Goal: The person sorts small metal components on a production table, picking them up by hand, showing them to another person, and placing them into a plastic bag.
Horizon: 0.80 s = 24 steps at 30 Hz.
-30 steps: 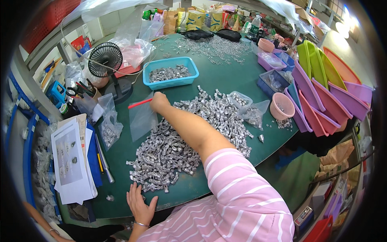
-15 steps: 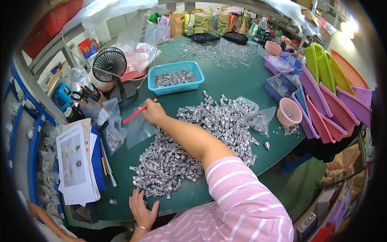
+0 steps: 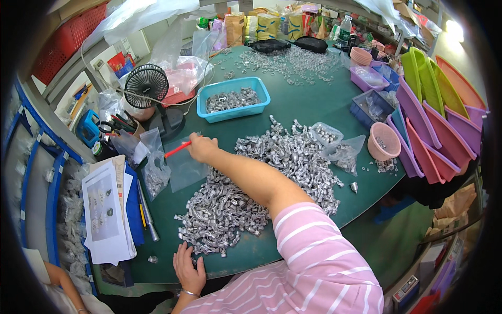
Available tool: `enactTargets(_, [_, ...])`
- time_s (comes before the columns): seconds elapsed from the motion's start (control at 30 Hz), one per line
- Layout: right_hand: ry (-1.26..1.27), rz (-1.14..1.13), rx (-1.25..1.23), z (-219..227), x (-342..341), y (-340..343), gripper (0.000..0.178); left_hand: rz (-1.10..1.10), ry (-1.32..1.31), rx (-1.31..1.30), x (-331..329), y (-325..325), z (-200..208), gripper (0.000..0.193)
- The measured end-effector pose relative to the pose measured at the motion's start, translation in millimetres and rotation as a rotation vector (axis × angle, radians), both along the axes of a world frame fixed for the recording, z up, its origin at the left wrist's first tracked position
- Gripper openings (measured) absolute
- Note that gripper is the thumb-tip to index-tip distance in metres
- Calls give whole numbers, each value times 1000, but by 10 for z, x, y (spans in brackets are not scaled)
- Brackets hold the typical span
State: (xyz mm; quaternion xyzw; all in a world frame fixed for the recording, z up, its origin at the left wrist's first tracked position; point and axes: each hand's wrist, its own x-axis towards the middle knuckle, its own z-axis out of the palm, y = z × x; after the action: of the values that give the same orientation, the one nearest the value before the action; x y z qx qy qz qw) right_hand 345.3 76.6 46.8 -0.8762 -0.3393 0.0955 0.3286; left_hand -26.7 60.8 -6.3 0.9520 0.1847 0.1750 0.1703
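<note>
My right hand (image 3: 203, 148) reaches across the table with its fingers closed on a red pen (image 3: 178, 149). Under the pen a flat clear plastic bag (image 3: 184, 174) lies on the green tabletop; whether the pen touches it I cannot tell. A large heap of small silvery metal parts (image 3: 225, 209) spreads below and beside my right forearm. At the near edge of the table my left hand (image 3: 189, 269) rests with fingers stretched out, just in front of the heap, holding nothing.
A blue tray (image 3: 232, 114) of metal parts stands beyond my right hand, with a black fan (image 3: 146, 86) to its left. Papers (image 3: 107, 209) lie at the left. A pink bowl (image 3: 384, 152) and stacked coloured bins (image 3: 429, 125) are at the right. Another person's arm (image 3: 65, 285) shows lower left.
The whole view has shifted slightly, so everything sits a little further right. The red pen has tilted a bit in my right hand. My left hand stays at the table edge.
</note>
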Motion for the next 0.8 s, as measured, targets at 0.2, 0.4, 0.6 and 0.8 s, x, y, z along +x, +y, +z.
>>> enactTargets(0.2, [181, 286, 417, 354, -248, -123, 34, 7, 11, 30, 0, -12, 2, 39])
enactTargets(0.4, [-345, 480, 967, 856, -658, -753, 21, 2, 0, 46, 15, -22, -18, 39])
enactTargets(0.6, [-623, 622, 1252, 1308, -1130, -1475, 32, 16, -3, 38, 21, -36, -18, 40])
enactTargets(0.8, [-771, 661, 1301, 1319, -1259, -1777, 28, 23, -93, -8, 90, -119, 48, 35])
